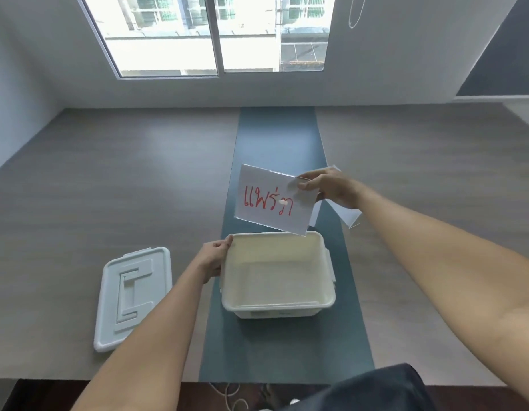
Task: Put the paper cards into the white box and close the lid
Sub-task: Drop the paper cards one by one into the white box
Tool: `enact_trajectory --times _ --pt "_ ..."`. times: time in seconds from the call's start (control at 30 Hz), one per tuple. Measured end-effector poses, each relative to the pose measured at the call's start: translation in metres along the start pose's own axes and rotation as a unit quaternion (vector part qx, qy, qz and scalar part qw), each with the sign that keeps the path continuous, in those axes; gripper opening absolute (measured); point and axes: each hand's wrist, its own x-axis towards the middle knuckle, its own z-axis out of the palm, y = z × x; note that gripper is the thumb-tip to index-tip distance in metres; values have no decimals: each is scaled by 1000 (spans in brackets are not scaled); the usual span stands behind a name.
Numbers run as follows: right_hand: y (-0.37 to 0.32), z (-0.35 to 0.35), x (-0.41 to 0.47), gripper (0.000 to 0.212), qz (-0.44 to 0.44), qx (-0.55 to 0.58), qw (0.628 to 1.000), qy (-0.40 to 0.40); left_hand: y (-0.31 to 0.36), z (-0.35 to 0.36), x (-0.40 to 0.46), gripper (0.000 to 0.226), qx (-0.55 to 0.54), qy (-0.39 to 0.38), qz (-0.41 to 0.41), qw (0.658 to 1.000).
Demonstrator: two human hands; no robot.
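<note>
The white box (327, 268) stands open on the teal runner, with nothing inside that I can see. My left hand (213, 258) grips its far left rim. My right hand (331, 186) pinches the right edge of a white paper card (266, 200) with red handwriting, held tilted in the air just above the box's far rim. More white cards (351, 215) lie on the table behind and under my right hand, partly hidden by it. The box's white lid (132, 295) lies flat on the table left of the box.
A teal runner (275, 137) crosses the grey wood table from front to back. The table's front edge is near me, with cables on the floor (230, 396) below it. A wall with a window (215, 34) rises behind the table.
</note>
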Motion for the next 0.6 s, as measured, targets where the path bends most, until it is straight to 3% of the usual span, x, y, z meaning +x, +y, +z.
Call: enact_trajectory --times 0.3,0.6 --pt "38 22 -26 34 134 27 980 -145 1 3 2 43 -10 -4 7 1000" --pt "60 51 -32 36 230 -75 937 -251 -2 4 5 47 -18 -1 10 1000"
